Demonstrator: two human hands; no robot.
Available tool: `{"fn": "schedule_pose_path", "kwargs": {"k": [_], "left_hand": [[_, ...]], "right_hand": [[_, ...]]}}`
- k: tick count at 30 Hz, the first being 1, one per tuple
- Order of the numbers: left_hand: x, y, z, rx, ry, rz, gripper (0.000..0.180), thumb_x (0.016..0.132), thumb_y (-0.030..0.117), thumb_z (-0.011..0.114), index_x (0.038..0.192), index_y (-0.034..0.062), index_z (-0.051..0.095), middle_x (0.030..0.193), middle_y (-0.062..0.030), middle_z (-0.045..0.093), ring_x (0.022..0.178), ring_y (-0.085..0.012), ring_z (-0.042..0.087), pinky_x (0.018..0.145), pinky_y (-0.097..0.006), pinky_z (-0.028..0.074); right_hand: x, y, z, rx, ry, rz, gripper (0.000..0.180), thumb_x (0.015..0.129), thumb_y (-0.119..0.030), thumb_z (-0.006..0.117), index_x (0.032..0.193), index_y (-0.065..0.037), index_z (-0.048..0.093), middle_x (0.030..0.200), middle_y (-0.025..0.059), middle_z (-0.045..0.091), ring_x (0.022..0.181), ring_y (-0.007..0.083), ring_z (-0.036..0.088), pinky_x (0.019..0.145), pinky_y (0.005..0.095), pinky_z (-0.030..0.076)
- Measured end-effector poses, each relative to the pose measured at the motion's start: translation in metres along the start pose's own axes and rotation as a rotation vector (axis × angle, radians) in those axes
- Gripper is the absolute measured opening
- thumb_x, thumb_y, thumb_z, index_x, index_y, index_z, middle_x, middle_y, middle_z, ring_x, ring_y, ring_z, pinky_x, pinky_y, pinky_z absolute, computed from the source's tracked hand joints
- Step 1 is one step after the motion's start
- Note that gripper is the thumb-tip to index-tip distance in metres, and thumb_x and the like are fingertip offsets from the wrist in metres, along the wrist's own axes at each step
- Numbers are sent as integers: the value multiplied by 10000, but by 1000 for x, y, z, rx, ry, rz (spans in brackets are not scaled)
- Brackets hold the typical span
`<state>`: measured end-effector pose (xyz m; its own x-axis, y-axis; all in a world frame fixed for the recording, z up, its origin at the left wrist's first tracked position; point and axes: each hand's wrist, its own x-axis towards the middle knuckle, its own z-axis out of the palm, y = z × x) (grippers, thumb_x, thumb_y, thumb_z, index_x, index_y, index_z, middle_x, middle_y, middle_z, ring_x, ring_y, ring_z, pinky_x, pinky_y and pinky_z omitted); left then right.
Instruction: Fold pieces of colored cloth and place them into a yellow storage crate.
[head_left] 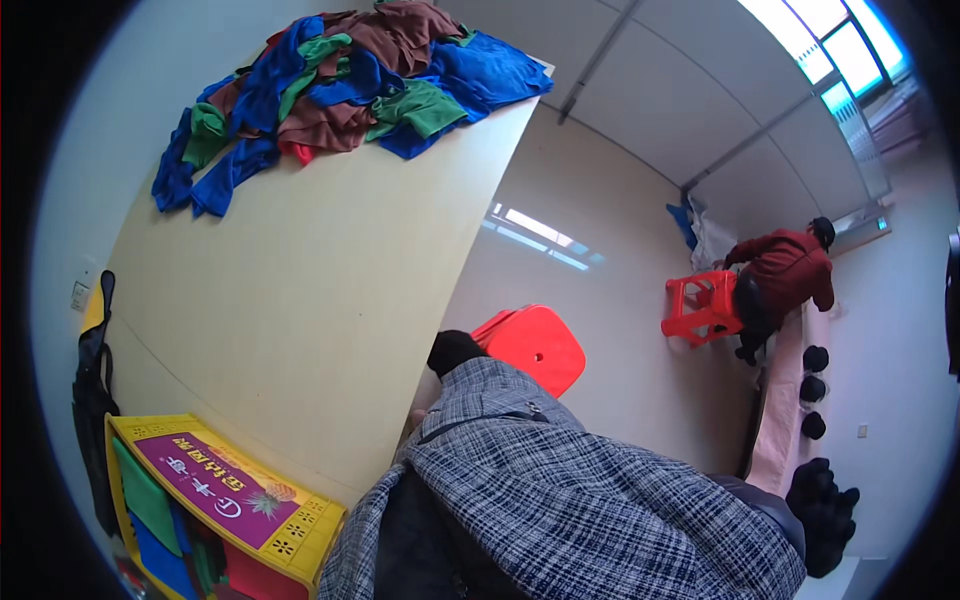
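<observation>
Pale tabletop (300,270) spreads across my left view, and just past its edge a red plastic stool (552,338) sits beside the plaid coat (600,500); both hands are hidden from me, so I cannot tell their grip. Farther out I see a yellow carton (215,475), heaped multicoloured cloth (410,55) and a red-sleeved co-worker (785,270).
</observation>
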<state>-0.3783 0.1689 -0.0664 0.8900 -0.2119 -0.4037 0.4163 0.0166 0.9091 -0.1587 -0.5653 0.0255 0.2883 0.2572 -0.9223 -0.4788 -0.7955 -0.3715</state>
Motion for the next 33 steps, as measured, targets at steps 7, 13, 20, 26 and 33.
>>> {"fn": "schedule_pose_path", "kwargs": {"k": [7, 13, 20, 26, 33], "left_hand": [[91, -17, 33, -5, 129, 118, 263, 1001, 216, 560, 1155, 36, 673, 1072, -72, 693, 969, -188, 654, 898, -320, 510], [249, -12, 101, -68, 306, 209, 267, 1001, 222, 557, 1153, 36, 674, 1075, -74, 693, 972, -190, 655, 898, -324, 510], [313, 16, 146, -56, 412, 77, 271, 1000, 228, 554, 1150, 36, 675, 1079, -77, 694, 974, -194, 656, 898, -329, 511], [255, 16, 165, 26, 429, -94, 276, 1000, 234, 551, 1147, 37, 676, 1082, -79, 694, 976, -197, 656, 897, -333, 512], [280, -36, 244, -137, 460, -58, 281, 1000, 240, 548, 1144, 37, 677, 1085, -82, 694, 979, -200, 657, 897, -338, 512]], "right_hand": [[-12, -81, -188, -315, 108, -16, 356, 945, -278, 583, 1257, -130, 666, 1201, 45, 677, 909, 185, 668, 823, 353, 538], [19, -208, -437, -658, 188, -25, 343, 941, -260, 585, 1243, -123, 671, 1179, 53, 684, 927, 197, 673, 827, 362, 544], [104, -259, -606, -861, 119, -5, 328, 937, -239, 588, 1226, -114, 677, 1153, 63, 692, 948, 210, 678, 832, 372, 551], [179, -200, -604, -925, 37, -7, 315, 933, -221, 590, 1212, -107, 682, 1131, 71, 700, 966, 222, 683, 837, 381, 557], [275, -176, -567, -1193, -232, 87, 343, 938, -237, 558, 1189, -25, 657, 1122, 161, 708, 923, 280, 720, 811, 428, 585]]}}
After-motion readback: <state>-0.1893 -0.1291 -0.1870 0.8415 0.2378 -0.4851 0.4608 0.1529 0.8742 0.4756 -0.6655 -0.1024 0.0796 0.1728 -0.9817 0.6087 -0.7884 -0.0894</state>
